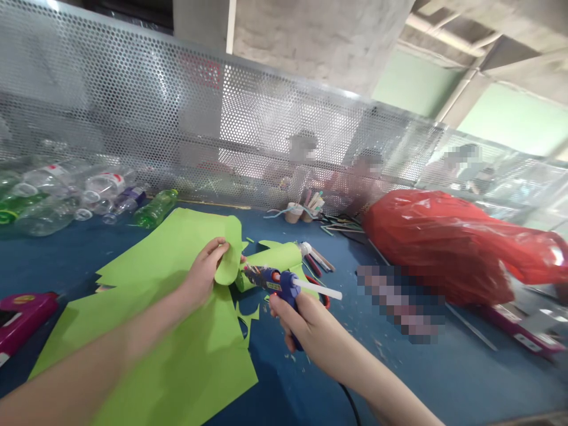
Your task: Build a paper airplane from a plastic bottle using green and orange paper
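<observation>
My left hand [205,271] pinches a small rounded piece of green paper [228,263], holding it up above the blue table. My right hand [302,322] grips a blue hot glue gun [277,283] with a white glue stick poking out of its back. The gun's nozzle points left, close to the lower edge of the held piece. Large sheets of green paper [186,349] lie under both forearms, and a rolled green paper shape [277,255] rests just behind the gun.
Empty plastic bottles [66,198] are heaped at the far left against a perforated metal screen [177,118]. A red plastic bag [444,242] fills the right side. Cups with sticks [302,210], pens [317,260] and a magenta box [22,313] also sit on the blue table [421,378]. People sit behind the screen.
</observation>
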